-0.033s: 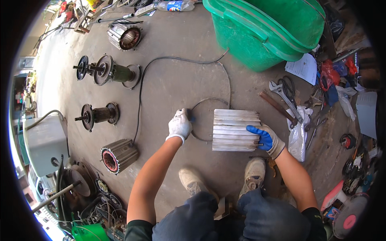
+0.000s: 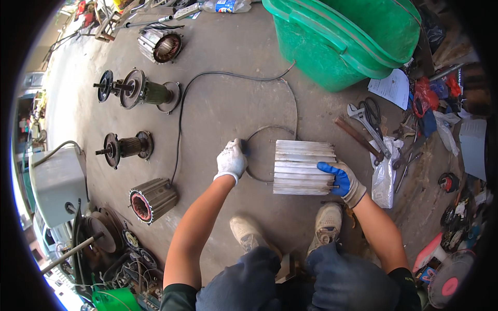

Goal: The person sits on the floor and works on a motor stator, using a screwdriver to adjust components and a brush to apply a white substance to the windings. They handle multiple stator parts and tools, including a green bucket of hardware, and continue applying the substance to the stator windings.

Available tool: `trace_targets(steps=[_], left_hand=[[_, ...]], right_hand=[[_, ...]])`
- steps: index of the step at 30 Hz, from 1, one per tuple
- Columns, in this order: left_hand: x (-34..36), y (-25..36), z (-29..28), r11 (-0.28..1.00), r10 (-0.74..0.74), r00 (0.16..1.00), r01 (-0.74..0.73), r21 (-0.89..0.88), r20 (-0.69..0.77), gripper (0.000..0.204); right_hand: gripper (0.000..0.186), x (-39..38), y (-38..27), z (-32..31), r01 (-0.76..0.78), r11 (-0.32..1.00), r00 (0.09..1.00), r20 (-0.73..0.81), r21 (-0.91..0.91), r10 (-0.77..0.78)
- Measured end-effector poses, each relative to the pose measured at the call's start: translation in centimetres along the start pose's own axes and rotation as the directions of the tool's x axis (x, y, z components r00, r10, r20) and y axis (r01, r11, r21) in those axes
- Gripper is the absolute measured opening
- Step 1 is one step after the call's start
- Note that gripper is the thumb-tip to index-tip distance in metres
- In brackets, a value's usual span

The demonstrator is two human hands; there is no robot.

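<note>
A silver finned motor housing (image 2: 301,167) lies on its side on the floor before me, thin rods sticking out at its ends. My right hand (image 2: 347,181), in a blue-palmed glove, grips its right end with the fingers over the fins. To the left of the housing, my left hand (image 2: 232,159) is closed, back of the glove up. A dark bit shows at its fingers beside the looped black cable (image 2: 259,130); what it holds is hidden. A second finned housing (image 2: 154,201) with red windings inside lies further left.
Two motor rotors with end covers (image 2: 127,149) (image 2: 153,96) lie at left, with another stator housing (image 2: 160,45) beyond. A large green tub (image 2: 321,57) stands at far right. An adjustable wrench (image 2: 369,129), hammer (image 2: 358,139) and scissors lie right. Clutter lines both sides.
</note>
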State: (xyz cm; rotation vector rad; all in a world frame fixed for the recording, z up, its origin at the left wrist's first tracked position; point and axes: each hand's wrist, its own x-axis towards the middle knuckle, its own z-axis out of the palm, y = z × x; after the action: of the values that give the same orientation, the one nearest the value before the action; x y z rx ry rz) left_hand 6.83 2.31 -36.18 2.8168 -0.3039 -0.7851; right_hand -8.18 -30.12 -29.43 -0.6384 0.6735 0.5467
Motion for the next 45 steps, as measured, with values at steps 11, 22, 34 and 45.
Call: trace_targets(steps=[11,22,34,45], left_hand=[[7.7,1.8,-8.7,0.945,-0.047,0.914,-0.089,-0.314,-0.402,0.021],[7.7,1.8,-15.7,0.529,-0.045,0.963,-0.203,-0.824,-0.266,0.036],[-6.6,-5.7,-10.0,0.868,0.087,0.983,-0.154,-0.472,-0.161,0.074],[-17.6,-6.3,-8.9,0.735,0.040,0.999,-0.028,-0.678,0.002,0.055]], right_hand=[[0.051,-4.7,1.3,10.7,0.098,0.468,0.995,0.080,-0.879,-0.058],[0.036,-1.9,9.0,17.0,0.350,-0.567,0.898,0.439,-0.745,-0.022],[0.070,-5.6,9.0,15.8,0.487,-0.478,0.826,0.563,-0.731,-0.018],[0.046,-12.3,6.1,1.5,0.124,0.431,0.844,-0.134,-0.894,-0.520]])
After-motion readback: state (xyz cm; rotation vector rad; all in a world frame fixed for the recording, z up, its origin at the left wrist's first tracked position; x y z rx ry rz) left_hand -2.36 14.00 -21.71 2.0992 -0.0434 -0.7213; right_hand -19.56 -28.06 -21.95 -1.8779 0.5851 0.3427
